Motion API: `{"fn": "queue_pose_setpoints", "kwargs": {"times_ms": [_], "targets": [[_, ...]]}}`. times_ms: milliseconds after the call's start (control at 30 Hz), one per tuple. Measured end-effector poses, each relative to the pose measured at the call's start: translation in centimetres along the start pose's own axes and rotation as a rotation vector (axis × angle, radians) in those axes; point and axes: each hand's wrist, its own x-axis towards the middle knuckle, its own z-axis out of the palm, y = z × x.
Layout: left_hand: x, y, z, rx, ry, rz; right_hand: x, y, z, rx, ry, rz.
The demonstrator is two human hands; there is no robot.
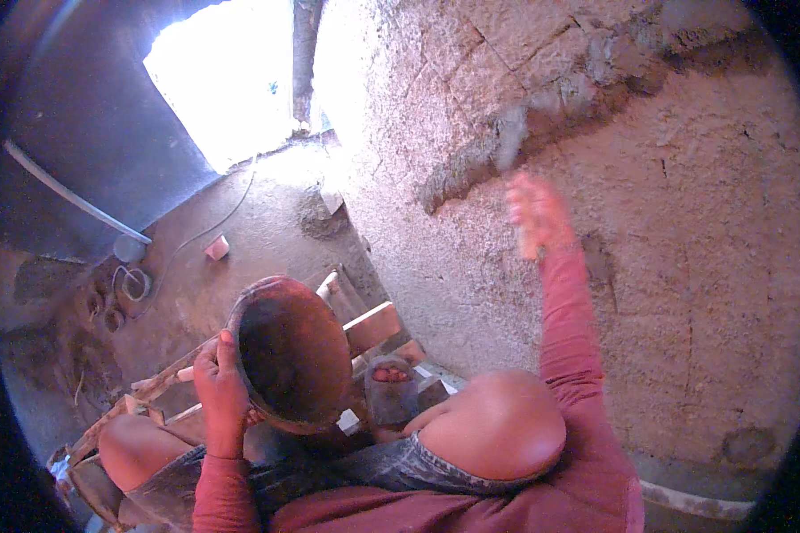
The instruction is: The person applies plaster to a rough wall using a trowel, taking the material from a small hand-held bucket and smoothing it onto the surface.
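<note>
My left hand (222,382) grips the rim of a round, dark bowl (295,355), thumb over the edge. The bowl is tilted, and its shadowed inside shows no clear contents. My right arm reaches out to the rough brown wall (720,213). Blurred by motion, my right hand (540,218) is just below a ragged ridge of wet grey mortar (462,182), and its finger position is unclear. A smeared grey patch (510,138) shows just above the fingertips; whether it is loose mortar or part of the ridge I cannot tell.
Wooden planks (371,327) form a raised frame beneath me, where my foot (391,382) rests. Lower down, the floor (267,200) holds a small pinkish container (216,248), a thin cable and a coiled hose (135,282). A bright opening (227,80) lies at the far left.
</note>
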Motion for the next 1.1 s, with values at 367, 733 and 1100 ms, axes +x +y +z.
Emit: {"fn": "queue_pose_setpoints", "kwargs": {"times_ms": [367,733,1100], "targets": [[0.1,1.0,-0.2,-0.024,-0.041,-0.02,-15.2,-7.6,9.1,-0.535,-0.101,-0.298],[-0.5,-0.1,-0.6,0.134,0.077,0.108,-13.1,9.3,25.4,-1.485,-0.618,-0.882],[-0.7,0.4,-0.8,0.076,0.011,0.039,-14.9,7.3,25.6,-1.351,-1.179,-0.591]]}}
